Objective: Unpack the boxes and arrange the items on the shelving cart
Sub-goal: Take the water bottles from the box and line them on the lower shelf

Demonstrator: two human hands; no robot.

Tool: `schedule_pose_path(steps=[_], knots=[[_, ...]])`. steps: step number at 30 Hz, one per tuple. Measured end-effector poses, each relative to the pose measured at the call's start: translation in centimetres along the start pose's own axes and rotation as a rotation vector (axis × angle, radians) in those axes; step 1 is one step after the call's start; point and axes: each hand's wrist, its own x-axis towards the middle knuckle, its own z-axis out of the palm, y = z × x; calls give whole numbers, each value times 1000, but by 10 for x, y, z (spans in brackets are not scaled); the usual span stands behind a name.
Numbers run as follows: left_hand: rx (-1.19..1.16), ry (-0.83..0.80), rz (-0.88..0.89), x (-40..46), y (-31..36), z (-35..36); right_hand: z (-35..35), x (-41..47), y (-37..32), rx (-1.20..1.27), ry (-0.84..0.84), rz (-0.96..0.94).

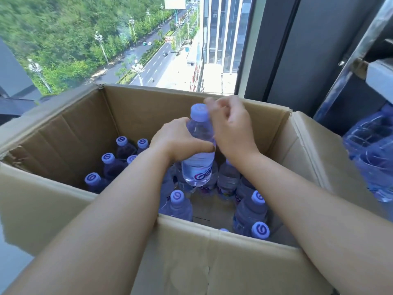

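An open cardboard box fills the middle of the view, with several water bottles with purple caps standing inside, such as one near the front wall. Above them a clear water bottle is lifted out of the box. My left hand grips its upper body from the left. My right hand is at the bottle's neck and cap on the right side, fingers curled and blurred; whether it holds the bottle I cannot tell.
The metal shelving cart stands at the right with large clear water jugs on it. The box's right flap hangs open toward the cart. Behind the box is a tall window over a street.
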Motion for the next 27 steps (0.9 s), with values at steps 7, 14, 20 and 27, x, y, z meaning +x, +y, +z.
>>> schedule_pose_path(steps=[7,14,20,27], knots=[[118,233,-212,0,-6,-19,15,-25,61,-1033,-1030,487],[13,222,-205,4,2,-15,64,-59,113,-798,-1068,323],[27,203,-171,5,4,-12,56,-70,125,-660,-900,257],[-2,275,-209,8,1,-16,11,-49,65,-659,-731,252]])
